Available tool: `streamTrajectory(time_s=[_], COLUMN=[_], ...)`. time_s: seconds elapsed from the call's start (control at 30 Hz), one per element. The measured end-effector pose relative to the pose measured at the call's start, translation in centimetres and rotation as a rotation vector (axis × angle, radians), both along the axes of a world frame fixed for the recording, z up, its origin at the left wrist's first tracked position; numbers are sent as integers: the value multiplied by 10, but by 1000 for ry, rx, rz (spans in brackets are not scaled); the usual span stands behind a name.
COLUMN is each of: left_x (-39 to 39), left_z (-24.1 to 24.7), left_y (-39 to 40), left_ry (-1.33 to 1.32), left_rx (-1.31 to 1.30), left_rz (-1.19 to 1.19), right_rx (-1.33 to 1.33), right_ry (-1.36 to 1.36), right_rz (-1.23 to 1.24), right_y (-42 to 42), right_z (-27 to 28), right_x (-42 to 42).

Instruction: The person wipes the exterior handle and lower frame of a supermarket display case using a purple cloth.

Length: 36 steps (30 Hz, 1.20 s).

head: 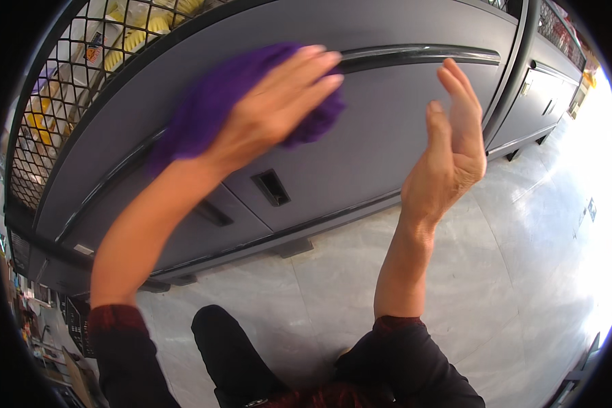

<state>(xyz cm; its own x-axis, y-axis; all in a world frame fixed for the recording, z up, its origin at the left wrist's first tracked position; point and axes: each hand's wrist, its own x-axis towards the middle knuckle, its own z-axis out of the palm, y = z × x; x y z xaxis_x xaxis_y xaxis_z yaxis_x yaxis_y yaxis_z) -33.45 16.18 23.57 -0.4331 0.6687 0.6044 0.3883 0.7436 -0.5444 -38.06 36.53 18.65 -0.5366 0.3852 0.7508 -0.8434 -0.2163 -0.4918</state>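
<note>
A purple cloth (204,102) lies bunched against the front of a dark grey cabinet (367,117). Spread over it, my left hand (280,97) presses the cloth on the panel near the left part of a glossy black trim bar (423,55). The hand is slightly blurred. To the right, my right hand (449,132) is raised with bent fingers and thumb apart, before the cabinet's right part, holding nothing. Below the cloth is a recessed black handle (271,187) in a cabinet door.
Black wire mesh (71,66) covers shelves with yellow brushes (143,38) at the upper left. Another grey cabinet (535,107) stands at the right. Beneath me is a grey tiled floor (469,285). A black crate (76,326) is at the lower left.
</note>
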Motion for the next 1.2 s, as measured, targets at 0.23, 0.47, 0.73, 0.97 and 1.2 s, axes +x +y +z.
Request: streamTrajectory(time_s=[0.23, 0.47, 0.73, 0.97, 1.2], left_x=[-50, 59, 157, 182, 191], left_z=[-1, 15, -16, -30, -63], left_y=[55, -40, -118, -51, -25], left_ry=[35, 18, 283, 50, -696], left_rx=[-126, -102, 63, 1815, 2275], left_rz=[56, 196, 492, -367, -913], right_rx=[77, 150, 35, 160, 918], right_ry=[35, 8, 1, -51, -55], right_rz=[-5, -47, -30, 320, 998], right_y=[-15, -4, 17, -14, -58], right_z=[1, -8, -1, 12, 13], right_x=[15, 2, -3, 32, 85])
